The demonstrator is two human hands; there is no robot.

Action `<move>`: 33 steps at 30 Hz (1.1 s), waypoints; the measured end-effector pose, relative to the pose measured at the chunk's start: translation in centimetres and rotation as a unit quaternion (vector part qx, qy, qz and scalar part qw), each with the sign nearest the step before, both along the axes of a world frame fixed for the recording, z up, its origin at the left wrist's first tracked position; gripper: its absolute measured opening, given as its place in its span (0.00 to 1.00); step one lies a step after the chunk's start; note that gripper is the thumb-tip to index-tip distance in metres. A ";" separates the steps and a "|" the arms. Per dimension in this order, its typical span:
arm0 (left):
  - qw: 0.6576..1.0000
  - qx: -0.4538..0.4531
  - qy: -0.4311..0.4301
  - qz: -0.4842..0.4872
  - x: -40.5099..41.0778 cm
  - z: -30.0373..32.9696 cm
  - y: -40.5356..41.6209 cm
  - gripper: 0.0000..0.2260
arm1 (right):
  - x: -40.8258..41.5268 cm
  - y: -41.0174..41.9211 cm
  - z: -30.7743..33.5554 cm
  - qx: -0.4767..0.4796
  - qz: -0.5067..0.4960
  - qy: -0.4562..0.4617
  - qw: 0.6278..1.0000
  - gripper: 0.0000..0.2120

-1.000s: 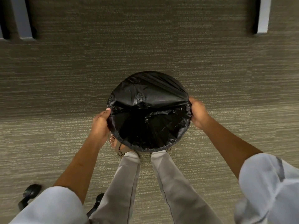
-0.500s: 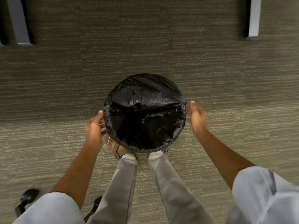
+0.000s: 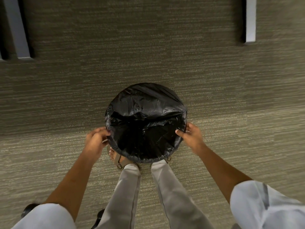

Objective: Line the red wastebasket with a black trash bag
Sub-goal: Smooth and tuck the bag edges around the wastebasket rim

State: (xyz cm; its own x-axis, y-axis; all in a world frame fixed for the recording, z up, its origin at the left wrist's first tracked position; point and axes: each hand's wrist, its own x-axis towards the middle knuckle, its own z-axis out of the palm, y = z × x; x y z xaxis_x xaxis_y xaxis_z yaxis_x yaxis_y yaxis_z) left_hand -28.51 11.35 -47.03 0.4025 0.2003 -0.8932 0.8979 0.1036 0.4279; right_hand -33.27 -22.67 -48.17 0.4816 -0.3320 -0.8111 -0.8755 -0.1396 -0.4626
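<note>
A black trash bag covers the round wastebasket on the carpet just in front of my feet; none of the red shows. The bag's far part is stretched flat over the rim and the near part dips into a dark opening. My left hand pinches the bag's edge at the left rim. My right hand grips the bag at the right rim, thumb inside the opening and fingers outside.
Grey-beige carpet lies all around. Pale furniture legs stand at the far left and far right. Black chair casters sit at the lower left beside my legs.
Both hands came off the rim briefly, then slid nearer along it and gripped the bag's edge again. The basket appears lower in view.
</note>
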 end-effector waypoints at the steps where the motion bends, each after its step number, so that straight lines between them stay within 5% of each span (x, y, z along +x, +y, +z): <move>1: 0.999 -0.021 0.006 0.026 0.0 0.0 -0.1 0.08 | 0.0 -0.2 -0.2 0.021 -0.028 0.010 0.999 0.11; 7: 0.984 -0.077 0.036 0.156 0.0 0.1 -1.1 0.10 | 0.1 -0.3 -1.0 0.127 -0.132 0.055 0.981 0.11; 11: 0.989 -0.057 0.031 0.132 0.5 0.8 -2.4 0.14 | 0.1 -0.3 -0.5 0.149 -0.178 0.045 0.972 0.10; 14: 0.996 -0.006 0.029 0.078 0.6 0.1 -2.0 0.05 | -0.3 -0.6 -0.4 0.162 -0.174 0.035 0.971 0.12; 17: 0.991 0.134 -0.010 -0.012 1.2 -0.4 -1.5 0.17 | -0.8 -0.7 -0.3 0.152 -0.131 0.035 0.979 0.14; 19: 0.949 0.262 -0.076 -0.159 2.6 -0.2 -2.0 0.27 | -1.1 -0.9 -0.7 0.133 -0.103 0.031 0.985 0.14; 21: 0.867 0.340 -0.165 -0.326 4.7 -0.2 -3.0 0.33 | -1.2 -0.9 -1.0 0.112 -0.074 0.021 0.991 0.12; 24: 0.809 0.301 -0.225 -0.452 8.3 -0.6 -5.2 0.33 | -0.8 -0.7 -0.9 0.095 -0.060 0.014 0.994 0.13; 29: 0.866 0.162 -0.226 -0.415 13.3 -1.3 -7.6 0.13 | 2.6 -0.4 0.5 0.066 -0.093 -0.053 0.992 0.29; 33: 0.857 0.165 -0.244 -0.422 14.4 -2.3 -7.3 0.19 | 8.2 0.0 0.1 0.014 0.008 -0.082 0.997 0.22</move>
State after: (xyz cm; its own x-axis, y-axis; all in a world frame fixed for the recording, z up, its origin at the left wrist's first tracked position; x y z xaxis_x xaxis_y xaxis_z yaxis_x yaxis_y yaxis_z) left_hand -14.10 4.08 -49.31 0.8382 -0.1374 -0.5277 0.2983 -0.6945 0.6547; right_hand -25.07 -22.64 -48.02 0.6130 -0.3026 -0.7298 -0.7859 -0.1378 -0.6029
